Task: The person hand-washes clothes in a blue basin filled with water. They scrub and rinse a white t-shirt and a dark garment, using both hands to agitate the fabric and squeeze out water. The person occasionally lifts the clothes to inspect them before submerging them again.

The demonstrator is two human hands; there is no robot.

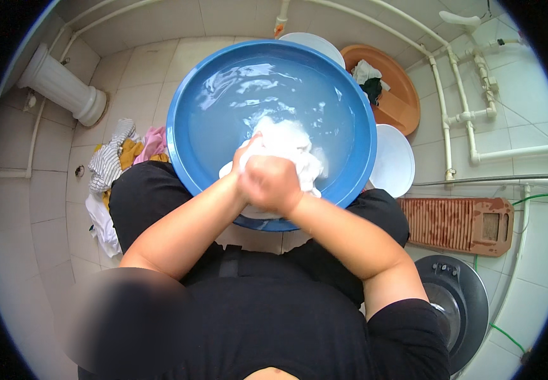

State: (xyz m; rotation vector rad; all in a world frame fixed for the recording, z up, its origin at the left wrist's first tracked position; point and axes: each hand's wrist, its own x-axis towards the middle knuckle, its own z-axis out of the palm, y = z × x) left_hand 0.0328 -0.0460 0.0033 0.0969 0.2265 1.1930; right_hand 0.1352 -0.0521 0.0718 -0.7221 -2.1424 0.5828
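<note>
A large round blue basin [174, 136] of cloudy, rippled water stands in front of me between my knees. Over its near side I hold a bunched, wet white cloth [293, 144], whose lower folds hang at the water and near rim; its exact kind does not show. My right hand [270, 185] is closed on the near part of the cloth, slightly smeared by motion. Pressed against it, my left hand [247, 156] grips the cloth from the left, its fingers partly hidden by the right hand and the folds.
Left of the basin lies a heap of striped, yellow, pink and white clothes [116, 158], near a white pedestal [64, 87]. To the right are an orange-brown basin [407, 113] with clothes, a white basin [395, 161], a brown washboard [454, 223], a dark grey basin [477, 310] and wall pipes [444, 114].
</note>
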